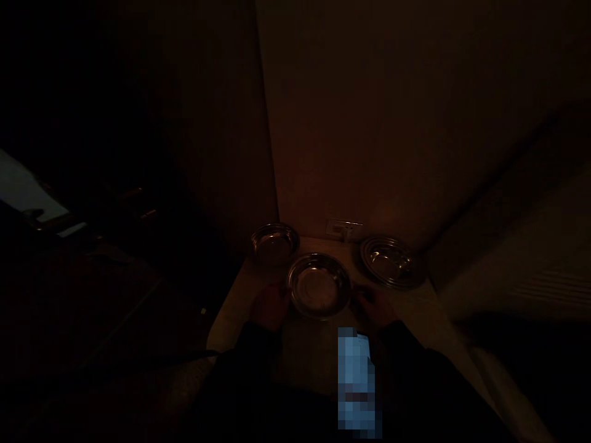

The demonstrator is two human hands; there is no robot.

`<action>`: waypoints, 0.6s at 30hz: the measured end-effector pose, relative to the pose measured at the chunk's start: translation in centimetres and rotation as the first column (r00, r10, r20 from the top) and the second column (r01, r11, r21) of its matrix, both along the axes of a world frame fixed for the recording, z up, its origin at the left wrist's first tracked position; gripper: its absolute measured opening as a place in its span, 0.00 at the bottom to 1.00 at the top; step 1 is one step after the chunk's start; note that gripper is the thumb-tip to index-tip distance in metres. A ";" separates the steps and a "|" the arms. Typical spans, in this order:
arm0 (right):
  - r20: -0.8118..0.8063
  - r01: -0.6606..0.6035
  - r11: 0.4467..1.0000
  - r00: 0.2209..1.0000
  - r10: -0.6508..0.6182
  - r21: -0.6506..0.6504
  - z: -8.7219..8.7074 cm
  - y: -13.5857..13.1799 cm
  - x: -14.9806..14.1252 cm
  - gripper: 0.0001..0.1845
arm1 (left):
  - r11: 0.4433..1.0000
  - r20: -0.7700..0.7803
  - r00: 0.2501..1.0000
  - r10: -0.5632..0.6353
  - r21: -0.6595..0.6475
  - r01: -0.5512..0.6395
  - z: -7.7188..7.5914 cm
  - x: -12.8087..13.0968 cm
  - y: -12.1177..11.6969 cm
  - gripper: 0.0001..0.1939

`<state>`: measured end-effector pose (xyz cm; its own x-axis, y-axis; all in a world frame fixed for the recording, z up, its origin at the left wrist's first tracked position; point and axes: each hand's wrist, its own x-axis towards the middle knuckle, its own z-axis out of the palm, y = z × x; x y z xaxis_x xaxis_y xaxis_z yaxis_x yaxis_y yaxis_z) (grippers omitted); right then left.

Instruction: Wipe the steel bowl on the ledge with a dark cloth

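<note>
In dim light, a round shiny metal dish (318, 288) with a wide rim is between my two hands. My left hand (271, 304) has its fingers closed on the left side of the rim. Over on the right side, my right hand (375, 306) grips the rim with thumb and fingers. Behind it to the left is another metal dish (276, 244). A stack of metal dishes (392, 263) sits behind it to the right. Whether the middle dish rests on the surface or is slightly raised, I cannot tell.
Under the dishes is a light wooden tabletop (235, 301) set against a wall (351, 123). A wall socket (344, 228) with something plugged in is just behind. Close to my body glows a blurred-out bright screen (355, 381). Bedding-like fabric (545, 283) lies at the right.
</note>
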<state>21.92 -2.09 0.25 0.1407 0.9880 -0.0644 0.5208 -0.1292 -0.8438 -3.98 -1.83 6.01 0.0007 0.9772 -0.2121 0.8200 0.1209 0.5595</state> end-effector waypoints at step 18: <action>-0.012 0.058 0.997 0.998 -0.058 0.046 0.0 2.4 2.0 0.08 | 0.999 0.038 0.998 -0.051 -0.012 0.052 0.3 3.8 3.3 0.19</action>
